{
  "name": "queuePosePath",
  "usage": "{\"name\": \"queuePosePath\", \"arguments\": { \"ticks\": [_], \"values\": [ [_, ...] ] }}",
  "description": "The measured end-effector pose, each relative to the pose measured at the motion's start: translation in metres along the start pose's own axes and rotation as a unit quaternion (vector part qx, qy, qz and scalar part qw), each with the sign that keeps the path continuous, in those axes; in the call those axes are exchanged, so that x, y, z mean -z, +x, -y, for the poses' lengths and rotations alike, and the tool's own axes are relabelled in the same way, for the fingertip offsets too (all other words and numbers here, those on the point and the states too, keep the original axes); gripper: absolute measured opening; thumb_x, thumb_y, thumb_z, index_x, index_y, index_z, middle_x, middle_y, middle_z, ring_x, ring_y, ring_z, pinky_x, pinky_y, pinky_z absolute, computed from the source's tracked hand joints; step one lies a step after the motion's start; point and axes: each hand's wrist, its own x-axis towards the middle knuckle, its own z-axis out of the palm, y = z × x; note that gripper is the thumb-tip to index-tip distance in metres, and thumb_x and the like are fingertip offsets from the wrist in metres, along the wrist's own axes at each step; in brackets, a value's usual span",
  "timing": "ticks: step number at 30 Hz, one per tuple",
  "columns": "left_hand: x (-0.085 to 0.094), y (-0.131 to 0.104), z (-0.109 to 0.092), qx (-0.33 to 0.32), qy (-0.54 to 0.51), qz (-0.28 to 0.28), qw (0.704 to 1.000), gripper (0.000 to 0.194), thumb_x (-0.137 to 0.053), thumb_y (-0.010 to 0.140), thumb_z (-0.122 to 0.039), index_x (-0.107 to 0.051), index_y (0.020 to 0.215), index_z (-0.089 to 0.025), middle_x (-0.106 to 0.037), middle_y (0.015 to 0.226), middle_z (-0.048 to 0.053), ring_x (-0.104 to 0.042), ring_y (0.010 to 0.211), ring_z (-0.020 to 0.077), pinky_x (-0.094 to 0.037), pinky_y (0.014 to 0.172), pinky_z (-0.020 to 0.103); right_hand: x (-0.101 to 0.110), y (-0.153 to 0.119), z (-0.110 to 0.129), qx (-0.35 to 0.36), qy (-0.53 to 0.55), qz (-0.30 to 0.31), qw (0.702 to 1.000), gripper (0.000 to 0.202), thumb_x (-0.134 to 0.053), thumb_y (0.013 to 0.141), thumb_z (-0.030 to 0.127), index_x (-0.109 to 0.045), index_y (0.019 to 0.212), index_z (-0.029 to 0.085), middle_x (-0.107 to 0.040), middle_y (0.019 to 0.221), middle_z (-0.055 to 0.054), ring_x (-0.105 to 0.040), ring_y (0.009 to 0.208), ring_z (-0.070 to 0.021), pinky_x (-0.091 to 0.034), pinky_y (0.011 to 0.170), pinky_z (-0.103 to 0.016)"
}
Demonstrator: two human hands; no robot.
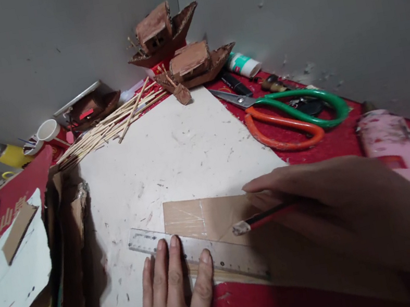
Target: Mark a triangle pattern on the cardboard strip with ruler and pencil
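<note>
A clear plastic ruler (222, 253) lies slanted across a strip of brown cardboard (182, 215) with thin pale lines on it. My left hand (174, 296) rests on the ruler, fingers spread and stretched out, fingertips pressing its left half. To the right, my right hand (326, 211) is closed around a dark pencil (264, 217) with a red stripe. The pencil's pale, rough end points left above the cardboard; its other end is hidden by the hand. Under the cardboard is a white, smudged sheet (168, 149) on a red surface.
Scissors (281, 113) with green and orange handles lie at the right, near a pink glue gun (398, 146). Brown cardboard boats (193, 63) and wooden sticks (115, 119) stand at the back. Cardboard pieces (21, 233) are stacked left, below a white cup (51, 133).
</note>
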Motion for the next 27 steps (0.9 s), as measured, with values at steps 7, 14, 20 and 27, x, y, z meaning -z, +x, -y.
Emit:
{"name": "queuePosePath", "arguments": {
  "ticks": [7, 14, 20, 27],
  "values": [
    [0.003, -0.003, -0.008, 0.072, -0.024, -0.002, 0.997, 0.073, -0.063, 0.089, -0.042, -0.030, 0.154, -0.037, -0.035, 0.157, 0.018, -0.027, 0.144, 0.0481, -0.040, 0.101, 0.069, 0.001, 0.004, -0.001, 0.012, 0.003, 0.064, 0.998, 0.017, -0.048, 0.087, 0.024, -0.065, 0.084, 0.025, -0.072, 0.080, -0.001, -0.066, 0.068, -0.0197, -0.045, 0.058, -0.029],
    [0.004, -0.007, -0.001, 0.062, 0.004, -0.024, 0.998, 0.064, -0.063, 0.088, -0.044, -0.042, 0.148, -0.038, -0.044, 0.151, 0.015, -0.039, 0.137, 0.0479, -0.040, 0.098, 0.069, 0.001, 0.007, 0.003, -0.012, -0.019, 0.106, 0.994, 0.018, -0.049, 0.086, 0.022, -0.066, 0.089, 0.027, -0.070, 0.086, -0.001, -0.066, 0.073, -0.0216, -0.048, 0.061, -0.032],
    [0.009, -0.005, 0.008, 0.030, 0.030, -0.021, 0.999, 0.064, -0.062, 0.088, -0.047, -0.042, 0.149, -0.036, -0.058, 0.138, 0.013, -0.060, 0.101, 0.0328, -0.051, 0.083, 0.050, -0.003, 0.008, 0.003, -0.002, -0.030, 0.097, 0.995, 0.018, -0.052, 0.084, 0.021, -0.064, 0.097, 0.025, -0.070, 0.096, -0.004, -0.068, 0.080, -0.0224, -0.050, 0.065, -0.033],
    [0.011, -0.003, 0.007, 0.020, 0.040, -0.017, 0.999, 0.067, -0.059, 0.089, -0.051, -0.041, 0.150, -0.031, -0.055, 0.143, 0.014, -0.058, 0.104, 0.0314, -0.052, 0.081, 0.044, -0.005, 0.009, 0.002, -0.005, -0.064, 0.114, 0.991, 0.020, -0.049, 0.089, 0.020, -0.062, 0.104, 0.022, -0.069, 0.106, -0.008, -0.069, 0.088, -0.0252, -0.053, 0.070, -0.036]
  ]
}}
